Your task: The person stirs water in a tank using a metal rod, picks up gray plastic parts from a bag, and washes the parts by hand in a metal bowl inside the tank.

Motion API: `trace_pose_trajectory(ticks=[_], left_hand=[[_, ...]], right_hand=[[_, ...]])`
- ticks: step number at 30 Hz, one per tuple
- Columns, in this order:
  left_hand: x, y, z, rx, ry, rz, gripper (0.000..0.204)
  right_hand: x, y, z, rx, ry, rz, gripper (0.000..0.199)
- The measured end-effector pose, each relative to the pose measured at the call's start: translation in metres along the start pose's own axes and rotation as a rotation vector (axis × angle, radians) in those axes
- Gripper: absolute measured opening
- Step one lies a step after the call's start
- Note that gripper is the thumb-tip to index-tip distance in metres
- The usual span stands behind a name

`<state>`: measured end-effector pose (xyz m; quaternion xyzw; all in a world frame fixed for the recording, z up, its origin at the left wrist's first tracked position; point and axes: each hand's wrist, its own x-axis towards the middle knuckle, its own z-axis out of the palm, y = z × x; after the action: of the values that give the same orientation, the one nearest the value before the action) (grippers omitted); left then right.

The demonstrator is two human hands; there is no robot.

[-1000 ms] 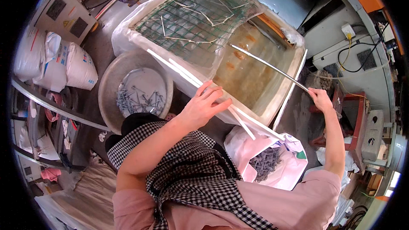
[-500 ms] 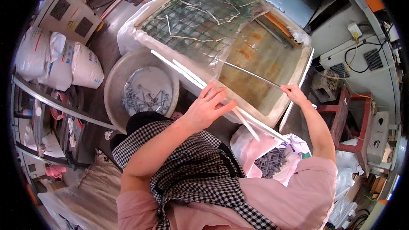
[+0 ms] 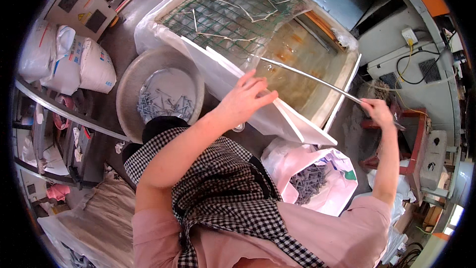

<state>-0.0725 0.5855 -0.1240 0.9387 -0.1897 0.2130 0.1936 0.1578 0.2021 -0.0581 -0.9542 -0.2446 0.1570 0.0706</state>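
Observation:
My right hand (image 3: 378,113) is closed around a long thin metal rod (image 3: 317,82), whose far end reaches into the murky water (image 3: 295,72) of a white-walled tank (image 3: 342,88). A short part of the rod sticks out behind that hand. My left hand (image 3: 248,100) has its fingers spread against the upper edge of white boards (image 3: 277,125) leaning along the tank's near side. Whether its thumb hooks behind a board is hidden. Green wire mesh (image 3: 213,22) with pale strips on it covers the tank's left part, beside clear plastic sheeting.
A grey round basin (image 3: 127,97) with grey-blue plastic pieces (image 3: 166,104) stands left of the boards. Below them is a pinkish-white bag (image 3: 339,191) of grey pieces. A red stand (image 3: 414,136) and a concrete block (image 3: 434,156) are at right; full white sacks (image 3: 96,67) at left.
My right hand has moved right and slightly down, drawing the rod along. The white boards now stand apart and show more of their faces. My left hand has shifted slightly up and stays beside them.

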Motion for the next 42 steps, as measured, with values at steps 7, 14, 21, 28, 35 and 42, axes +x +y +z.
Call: trace_pose_trajectory(ticks=[7, 14, 21, 28, 35, 42], left_hand=[[0.011, -0.006, 0.004, 0.097, -0.02, 0.011, 0.04], [0.012, -0.008, 0.005, 0.155, -0.033, -0.024, 0.039], [0.02, -0.007, 0.007, 0.168, -0.014, -0.039, 0.041], [0.023, -0.015, 0.029, 0.314, 0.125, 0.002, 0.044], [-0.005, -0.029, -0.004, 0.295, 0.141, -0.134, 0.057], [-0.069, -0.086, -0.076, 0.354, 0.177, -0.329, 0.064]], right_hand=[[-0.1, 0.066, -0.097, 0.053, 0.0, 0.258, 0.028], [-0.142, 0.105, -0.098, 0.267, -0.046, 0.371, 0.024], [-0.075, 0.097, 0.02, 0.559, -0.077, 0.253, 0.025], [0.015, 0.081, 0.193, 0.548, -0.304, 0.221, 0.033], [0.066, -0.035, 0.086, 0.11, 0.087, -0.116, 0.029], [0.027, -0.323, -0.033, 0.195, 0.299, -0.762, 0.025]])
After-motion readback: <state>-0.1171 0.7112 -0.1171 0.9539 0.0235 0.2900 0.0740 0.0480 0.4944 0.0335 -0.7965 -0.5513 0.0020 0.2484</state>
